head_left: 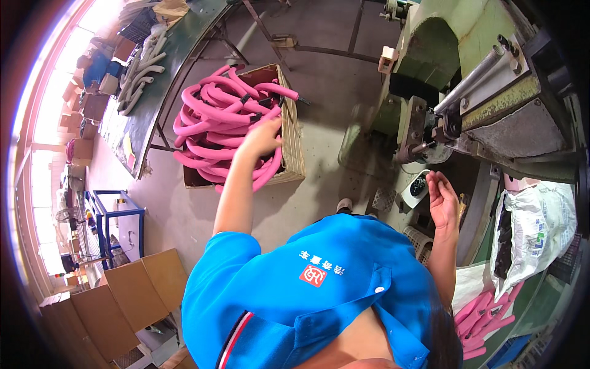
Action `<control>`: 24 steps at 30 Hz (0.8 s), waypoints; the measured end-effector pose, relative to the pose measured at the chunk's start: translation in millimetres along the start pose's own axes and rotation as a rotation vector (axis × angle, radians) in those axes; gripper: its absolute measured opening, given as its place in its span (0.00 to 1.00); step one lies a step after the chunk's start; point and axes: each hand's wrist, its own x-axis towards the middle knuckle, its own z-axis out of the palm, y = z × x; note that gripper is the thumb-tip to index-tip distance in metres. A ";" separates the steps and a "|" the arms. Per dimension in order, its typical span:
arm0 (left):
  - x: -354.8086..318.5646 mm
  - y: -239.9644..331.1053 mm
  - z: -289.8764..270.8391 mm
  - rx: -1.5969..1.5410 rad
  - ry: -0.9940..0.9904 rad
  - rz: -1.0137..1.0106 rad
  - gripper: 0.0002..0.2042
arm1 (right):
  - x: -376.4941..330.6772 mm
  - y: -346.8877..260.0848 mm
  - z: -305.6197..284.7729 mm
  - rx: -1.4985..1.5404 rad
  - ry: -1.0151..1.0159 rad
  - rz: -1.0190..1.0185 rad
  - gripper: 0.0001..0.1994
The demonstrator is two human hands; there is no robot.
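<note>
Blue shirt [319, 289] foremost; left hand [263, 138] reaches pink hoses [215, 117], grasp unclear.

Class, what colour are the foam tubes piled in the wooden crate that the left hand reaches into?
Bright pink foam tubes, clearest in the head view.

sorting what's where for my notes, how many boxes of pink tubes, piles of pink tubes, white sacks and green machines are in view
wooden box of pink tubes, left hand reaching in: 1
loose pile of pink tubes at lower right: 1
white sack: 1
green machine, right hand open below it: 1
total: 4
</note>
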 end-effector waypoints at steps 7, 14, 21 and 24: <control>-3.7 41.4 48.4 -0.037 -0.247 0.064 0.24 | -11.1 -5.1 19.0 -0.205 -0.038 -0.009 0.05; -20.2 51.7 50.1 0.002 -0.259 0.005 0.24 | 14.7 -29.7 45.5 -0.142 -0.027 -0.093 0.08; -37.1 61.2 52.4 -0.030 -0.249 -0.029 0.23 | 22.6 -34.6 84.9 -0.318 -0.041 -0.100 0.05; -42.5 65.2 51.2 -0.033 -0.239 -0.036 0.23 | 31.4 -27.6 89.2 -0.259 -0.084 -0.098 0.05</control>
